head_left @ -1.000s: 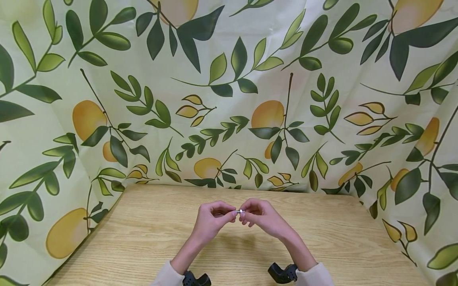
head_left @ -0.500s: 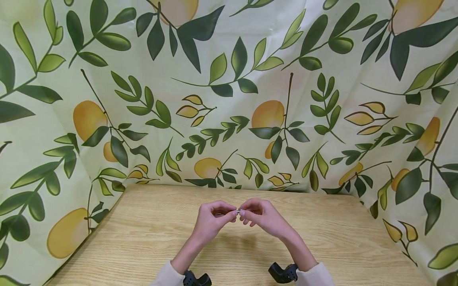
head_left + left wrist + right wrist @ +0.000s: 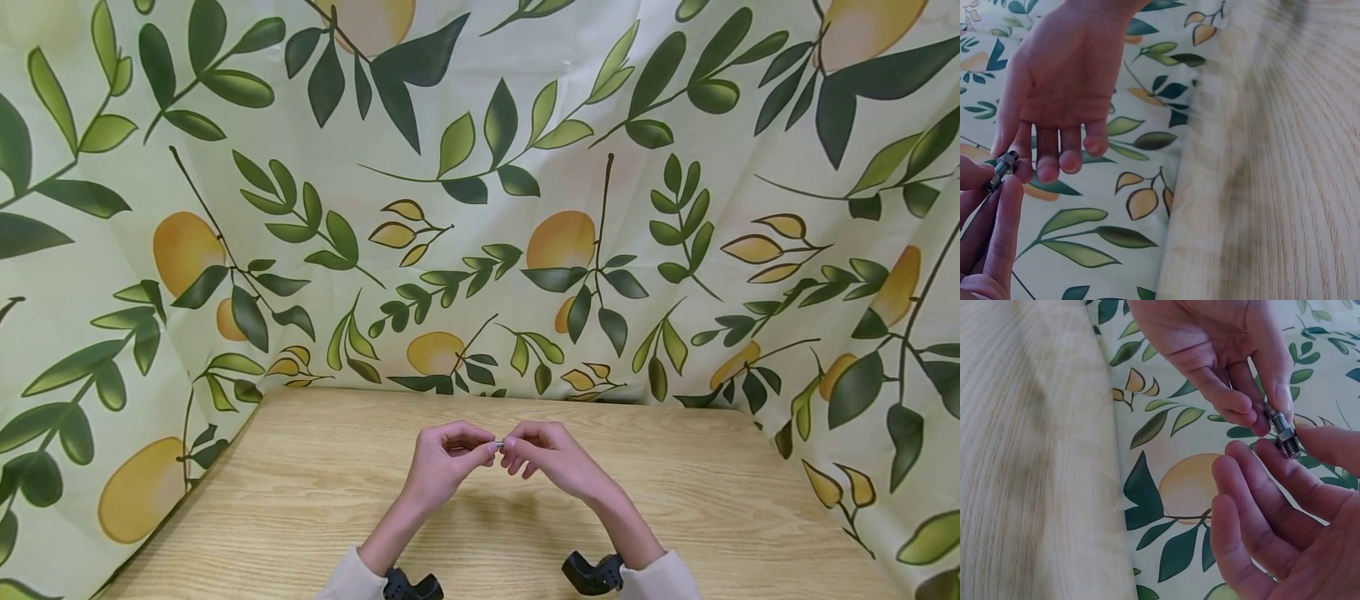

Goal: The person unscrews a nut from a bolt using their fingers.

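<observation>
Between both hands, above the wooden table, a small silvery bolt (image 3: 1277,419) lies roughly crosswise, its threads plain in both wrist views. The left hand (image 3: 444,460) pinches one end of it between thumb and fingertips. A hex nut (image 3: 1284,434) sits around the bolt, with some thread showing past it on the right side. From that side the right hand (image 3: 553,460) has thumb and index fingertip on opposite sides of the nut, its other fingers extended loosely. In the head view the right fingers mostly cover the nut, and only a short piece of bolt (image 3: 499,444) shows.
Under the hands is a light wooden table (image 3: 300,500). A cloth (image 3: 480,250) printed with leaves and orange fruit hangs behind it and along both sides. Each wrist wears a black camera mount, the left one (image 3: 412,586) and the right one (image 3: 592,573).
The right fingers have closed in over the nut, which showed between the hands a second ago, and have since shifted slightly on it. The left hand keeps its hold on the bolt without moving.
</observation>
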Tool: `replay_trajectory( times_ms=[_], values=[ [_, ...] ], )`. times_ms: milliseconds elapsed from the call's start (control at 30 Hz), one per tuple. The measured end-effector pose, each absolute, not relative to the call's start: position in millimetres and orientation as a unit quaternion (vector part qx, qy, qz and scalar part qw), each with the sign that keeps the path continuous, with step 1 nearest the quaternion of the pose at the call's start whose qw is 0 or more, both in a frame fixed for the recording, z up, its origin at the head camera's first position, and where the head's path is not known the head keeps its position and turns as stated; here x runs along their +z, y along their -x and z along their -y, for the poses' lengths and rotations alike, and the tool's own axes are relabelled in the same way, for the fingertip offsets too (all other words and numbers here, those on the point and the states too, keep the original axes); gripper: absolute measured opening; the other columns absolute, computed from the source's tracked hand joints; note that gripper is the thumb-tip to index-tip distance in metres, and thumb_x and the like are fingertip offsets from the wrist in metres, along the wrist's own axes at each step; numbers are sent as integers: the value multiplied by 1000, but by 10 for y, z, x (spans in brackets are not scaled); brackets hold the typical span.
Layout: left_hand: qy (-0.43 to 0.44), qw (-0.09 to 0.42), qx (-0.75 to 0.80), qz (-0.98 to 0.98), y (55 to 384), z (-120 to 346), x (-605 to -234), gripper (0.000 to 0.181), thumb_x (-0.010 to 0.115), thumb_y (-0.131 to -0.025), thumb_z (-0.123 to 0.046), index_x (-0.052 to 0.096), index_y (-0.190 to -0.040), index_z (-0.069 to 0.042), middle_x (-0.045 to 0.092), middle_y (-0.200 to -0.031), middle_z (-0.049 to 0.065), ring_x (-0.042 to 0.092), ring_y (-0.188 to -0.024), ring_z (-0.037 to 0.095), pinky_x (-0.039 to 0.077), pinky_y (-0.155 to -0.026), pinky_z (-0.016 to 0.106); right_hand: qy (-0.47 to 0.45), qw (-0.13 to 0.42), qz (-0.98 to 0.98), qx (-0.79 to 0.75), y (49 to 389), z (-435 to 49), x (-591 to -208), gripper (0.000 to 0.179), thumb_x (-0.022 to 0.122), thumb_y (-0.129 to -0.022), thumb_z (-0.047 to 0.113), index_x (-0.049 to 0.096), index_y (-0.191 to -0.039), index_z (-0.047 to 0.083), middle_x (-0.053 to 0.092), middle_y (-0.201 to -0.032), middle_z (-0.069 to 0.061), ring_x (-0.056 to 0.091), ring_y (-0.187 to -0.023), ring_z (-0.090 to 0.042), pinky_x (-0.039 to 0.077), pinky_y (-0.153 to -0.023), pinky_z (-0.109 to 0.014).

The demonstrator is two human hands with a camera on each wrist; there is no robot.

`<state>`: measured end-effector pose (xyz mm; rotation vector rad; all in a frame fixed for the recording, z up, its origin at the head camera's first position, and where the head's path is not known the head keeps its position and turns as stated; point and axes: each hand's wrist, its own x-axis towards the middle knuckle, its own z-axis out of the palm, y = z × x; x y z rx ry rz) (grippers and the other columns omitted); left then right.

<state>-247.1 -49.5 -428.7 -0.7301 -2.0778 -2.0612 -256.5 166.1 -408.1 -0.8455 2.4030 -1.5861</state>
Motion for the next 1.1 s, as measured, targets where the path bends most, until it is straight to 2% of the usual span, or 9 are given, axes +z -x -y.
replay_trajectory(
  times_ms=[333, 533, 700, 900, 1100],
  values=[
    [236, 58, -688, 684, 2469, 500, -4288, 21, 77, -90, -4, 74, -102, 13, 75, -97, 31, 74, -75, 8, 65, -76, 27, 278, 61, -784, -552, 2537, -1655, -4065, 24, 64, -102, 13, 65, -113, -7, 72, -98, -26, 70, -82, -13, 62, -71, -28],
    [235, 54, -689, 684, 2462, 499, -4282, 18, 78, -90, -5, 75, -100, 10, 74, -98, 31, 74, -75, 8, 65, -77, 26, 267, 47, -790, -550, 2531, -1648, -4067, 26, 70, -97, 12, 65, -115, -6, 71, -96, -20, 69, -78, -12, 62, -71, -30],
    [238, 58, -688, 683, 2466, 501, -4289, 18, 77, -90, -5, 75, -100, 10, 74, -97, 31, 74, -75, 8, 65, -76, 27, 268, 50, -795, -541, 2544, -1664, -4067, 31, 63, -103, 19, 65, -118, -8, 73, -97, -21, 71, -82, -15, 63, -71, -31],
    [243, 64, -682, 687, 2465, 503, -4295, 17, 78, -91, -6, 76, -100, 9, 75, -96, 30, 75, -75, 9, 65, -76, 27, 274, 79, -806, -519, 2561, -1661, -4080, 40, 48, -111, 27, 69, -103, -7, 74, -96, -20, 71, -84, -17, 63, -71, -31],
    [241, 63, -682, 687, 2463, 501, -4288, 20, 78, -91, -7, 75, -101, 11, 75, -96, 30, 75, -75, 9, 65, -76, 27, 288, 70, -793, -532, 2551, -1662, -4070, 32, 53, -108, 20, 68, -103, -8, 72, -96, -26, 70, -83, -16, 63, -71, -32]
  ],
)
